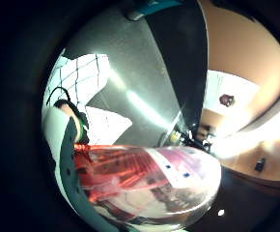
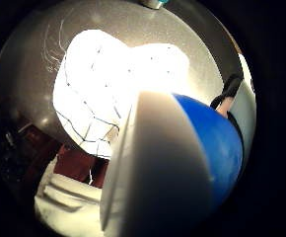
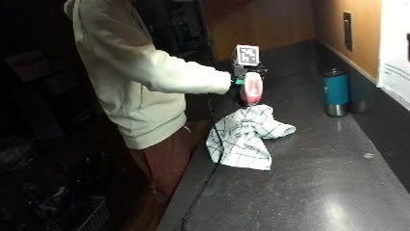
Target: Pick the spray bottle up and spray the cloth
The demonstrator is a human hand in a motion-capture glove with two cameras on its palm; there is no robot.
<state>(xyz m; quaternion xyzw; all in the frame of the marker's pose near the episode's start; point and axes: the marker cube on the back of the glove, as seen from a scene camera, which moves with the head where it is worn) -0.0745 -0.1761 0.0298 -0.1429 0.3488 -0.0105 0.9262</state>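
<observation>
In the outside view a person stands at a dark counter [image 3: 320,173]. Their gloved right hand [image 3: 237,86] grips a clear spray bottle [image 3: 251,90] with red liquid and holds it in the air just above the far end of a white checked cloth [image 3: 247,137]. The cloth lies crumpled at the counter's near edge. In the little finger side palm view the bottle's red body [image 1: 145,179] is close to the palm, with the cloth [image 1: 82,77] beyond. The bottle's blue and white head [image 2: 182,163] fills much of the thumb side palm view, over the brightly lit cloth [image 2: 108,84].
A teal tumbler [image 3: 336,91] with a steel base stands at the back of the counter by the wall, and its edge shows in the palm views [image 1: 149,6] [image 2: 155,3]. A cable hangs over the counter's near edge beside the cloth.
</observation>
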